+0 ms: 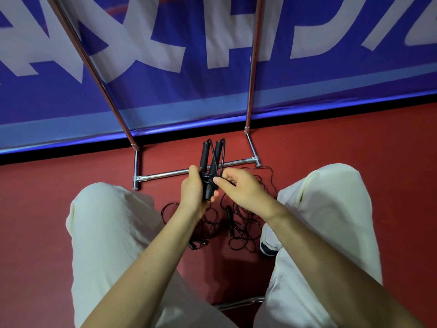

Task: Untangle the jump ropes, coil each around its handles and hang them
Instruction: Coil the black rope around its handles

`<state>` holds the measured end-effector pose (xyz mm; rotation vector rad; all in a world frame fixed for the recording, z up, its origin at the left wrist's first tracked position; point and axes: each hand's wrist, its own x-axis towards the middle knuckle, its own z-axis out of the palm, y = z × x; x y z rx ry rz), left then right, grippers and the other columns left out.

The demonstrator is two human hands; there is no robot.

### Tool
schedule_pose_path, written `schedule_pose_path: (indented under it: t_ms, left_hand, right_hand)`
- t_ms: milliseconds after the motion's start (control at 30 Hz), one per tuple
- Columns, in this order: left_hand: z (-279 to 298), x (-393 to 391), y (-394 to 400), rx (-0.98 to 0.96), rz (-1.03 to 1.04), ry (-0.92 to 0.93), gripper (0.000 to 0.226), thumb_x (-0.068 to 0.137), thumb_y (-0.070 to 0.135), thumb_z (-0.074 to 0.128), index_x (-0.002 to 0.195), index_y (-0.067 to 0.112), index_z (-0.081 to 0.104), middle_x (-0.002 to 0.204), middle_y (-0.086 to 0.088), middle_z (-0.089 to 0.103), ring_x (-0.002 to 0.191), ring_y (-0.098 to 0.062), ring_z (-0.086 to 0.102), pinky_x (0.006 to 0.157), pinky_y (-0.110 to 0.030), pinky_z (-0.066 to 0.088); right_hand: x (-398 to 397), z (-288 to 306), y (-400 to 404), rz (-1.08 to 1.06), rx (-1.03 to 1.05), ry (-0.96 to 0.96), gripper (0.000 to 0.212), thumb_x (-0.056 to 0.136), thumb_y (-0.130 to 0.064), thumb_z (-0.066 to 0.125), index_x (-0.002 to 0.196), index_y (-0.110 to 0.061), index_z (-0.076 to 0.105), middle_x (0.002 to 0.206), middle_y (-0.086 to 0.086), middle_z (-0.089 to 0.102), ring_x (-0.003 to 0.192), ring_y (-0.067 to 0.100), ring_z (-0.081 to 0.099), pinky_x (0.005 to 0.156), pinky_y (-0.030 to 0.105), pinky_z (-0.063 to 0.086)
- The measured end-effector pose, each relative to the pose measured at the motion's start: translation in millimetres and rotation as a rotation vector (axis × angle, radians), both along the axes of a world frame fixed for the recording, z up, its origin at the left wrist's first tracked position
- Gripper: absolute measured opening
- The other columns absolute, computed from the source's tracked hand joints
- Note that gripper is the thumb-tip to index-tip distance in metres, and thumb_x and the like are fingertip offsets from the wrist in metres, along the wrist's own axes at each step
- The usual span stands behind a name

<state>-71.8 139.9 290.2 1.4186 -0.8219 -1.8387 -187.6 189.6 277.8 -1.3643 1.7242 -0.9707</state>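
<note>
Both hands are raised between the person's knees, above the red floor (pixel 331 143). Left hand (pixel 192 191) is curled round a pair of black handles (pixel 209 162), held side by side and pointing up and away; several turns of thin black cord (pixel 207 175) are wrapped round them just above that grip. Right hand (pixel 238 187) is just beside the handles, forefinger and thumb pinching the cord where it leaves the wraps.

Remaining jump ropes (pixel 236 223) lie in a loose tangle on the floor beneath the hands, between the person's legs, with at least one further black handle (pixel 229 216) in the heap. One strand trails out toward the chrome rack (pixel 170 172), whose base bar crosses the floor directly behind the hands and whose two uprights rise against a blue banner (pixel 212 91) with large white lettering. A white shoe (pixel 267 242) sits on the floor beside the tangle. Light trousers (pixel 106 233) cover both legs.
</note>
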Motion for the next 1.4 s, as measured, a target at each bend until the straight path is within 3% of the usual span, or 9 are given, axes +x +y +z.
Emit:
schedule_pose_path:
  t_ms: [200, 367, 533, 600, 700, 867, 967, 1167, 1400]
  left_hand:
    - [0, 4, 2, -0.078, -0.142, -0.021, 0.032, 0.104, 0.032, 0.039, 0.090, 0.008, 0.055, 0.062, -0.008, 0.054, 0.044, -0.017, 0.047, 0.038, -0.018, 0.035]
    - [4, 13, 0, -0.136, -0.386, 0.102, 0.041, 0.103, 0.043, 0.043, 0.120, 0.008, 0.053, 0.098, -0.014, 0.068, 0.079, -0.023, 0.070, 0.071, -0.038, 0.059]
    - [11, 17, -7, -0.087, -0.356, 0.191, 0.027, 0.102, 0.035, 0.048, 0.118, 0.017, 0.058, 0.083, -0.006, 0.063, 0.060, -0.015, 0.059, 0.050, -0.021, 0.049]
    - [10, 18, -11, -0.081, -0.299, 0.171, 0.025, 0.102, 0.032, 0.049, 0.121, 0.018, 0.058, 0.078, -0.008, 0.061, 0.054, -0.015, 0.052, 0.042, -0.019, 0.041]
    - [7, 18, -13, -0.101, -0.239, 0.136, 0.024, 0.102, 0.027, 0.048, 0.121, 0.015, 0.058, 0.076, -0.009, 0.060, 0.049, -0.016, 0.048, 0.040, -0.020, 0.037]
    - [8, 13, -11, -0.058, -0.176, 0.199, 0.030, 0.101, 0.042, 0.047, 0.115, 0.017, 0.058, 0.067, -0.003, 0.058, 0.047, -0.013, 0.048, 0.040, -0.019, 0.037]
    - [10, 11, -12, -0.027, -0.138, 0.264, 0.029, 0.102, 0.041, 0.044, 0.112, 0.017, 0.056, 0.070, -0.003, 0.058, 0.045, -0.011, 0.048, 0.038, -0.018, 0.036]
    - [16, 5, -9, -0.099, -0.167, 0.320, 0.022, 0.104, 0.030, 0.040, 0.110, 0.017, 0.057, 0.077, -0.008, 0.059, 0.046, -0.012, 0.048, 0.039, -0.019, 0.036]
    - [14, 6, -10, -0.194, -0.179, 0.210, 0.024, 0.104, 0.033, 0.045, 0.108, 0.012, 0.057, 0.077, -0.009, 0.057, 0.053, -0.016, 0.050, 0.045, -0.024, 0.041]
  right_hand:
    - [-7, 5, 4, 0.079, -0.016, -0.047, 0.035, 0.096, -0.025, 0.058, 0.065, -0.018, 0.041, 0.061, -0.002, 0.036, 0.059, 0.012, 0.033, 0.059, 0.033, 0.028]
    - [-10, 7, 5, 0.016, -0.092, 0.050, 0.039, 0.094, -0.019, 0.061, 0.062, -0.026, 0.039, 0.052, -0.013, 0.040, 0.052, 0.005, 0.038, 0.055, 0.019, 0.028]
    - [-12, 8, 8, 0.022, -0.147, 0.251, 0.015, 0.094, -0.033, 0.056, 0.081, -0.030, 0.051, 0.067, -0.012, 0.049, 0.064, 0.006, 0.051, 0.062, 0.037, 0.045]
    - [-12, 13, 10, 0.025, -0.121, 0.315, 0.014, 0.095, -0.033, 0.058, 0.104, -0.023, 0.054, 0.067, -0.013, 0.048, 0.063, -0.001, 0.054, 0.060, 0.030, 0.042]
    - [-11, 16, 9, -0.007, -0.127, 0.406, 0.020, 0.091, -0.041, 0.061, 0.102, -0.025, 0.055, 0.071, -0.014, 0.057, 0.070, 0.001, 0.062, 0.065, 0.031, 0.048]
    - [-7, 18, 9, -0.039, -0.100, 0.016, 0.016, 0.094, -0.025, 0.061, 0.085, -0.012, 0.065, 0.071, 0.003, 0.064, 0.066, 0.013, 0.057, 0.068, 0.040, 0.046]
    - [-7, 29, 9, -0.068, -0.104, -0.237, 0.014, 0.094, -0.013, 0.061, 0.087, -0.003, 0.067, 0.090, 0.013, 0.072, 0.085, 0.015, 0.066, 0.081, 0.025, 0.049]
    - [-16, 34, 6, -0.094, -0.153, -0.396, 0.018, 0.092, -0.002, 0.061, 0.082, -0.015, 0.066, 0.076, -0.011, 0.064, 0.074, 0.000, 0.057, 0.076, 0.016, 0.045]
    - [-22, 25, 8, -0.106, -0.237, 0.018, 0.006, 0.091, -0.017, 0.065, 0.089, -0.023, 0.064, 0.059, -0.015, 0.049, 0.057, 0.005, 0.044, 0.060, 0.021, 0.039]
